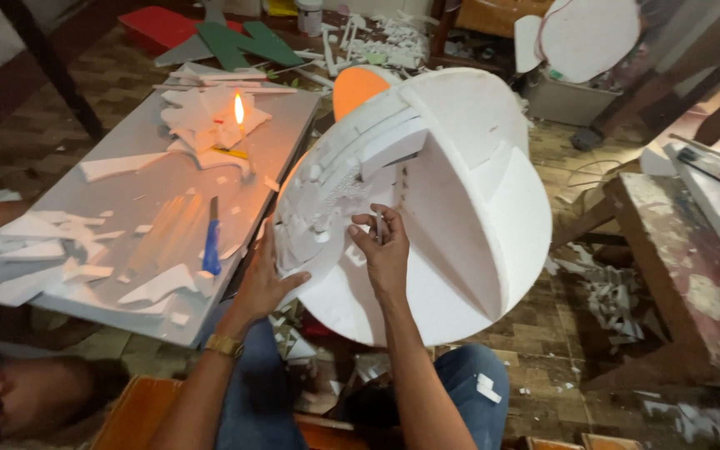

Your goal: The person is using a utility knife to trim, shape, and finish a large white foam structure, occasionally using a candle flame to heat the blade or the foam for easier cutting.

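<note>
At the centre of the view, over the person's lap, a large round white foam piece (460, 208) stands tilted, with stepped foam strips stuck on its face. The left hand (264, 279) presses its rim at eight o'clock, fingers spread flat. The right hand (385, 250) rests on the face, fingers pinched on a small blade (379, 225). At nine o'clock a grey counter (127, 208) carries foam scraps (35, 242), a blue knife (212, 246) and a burning candle (239, 112).
</note>
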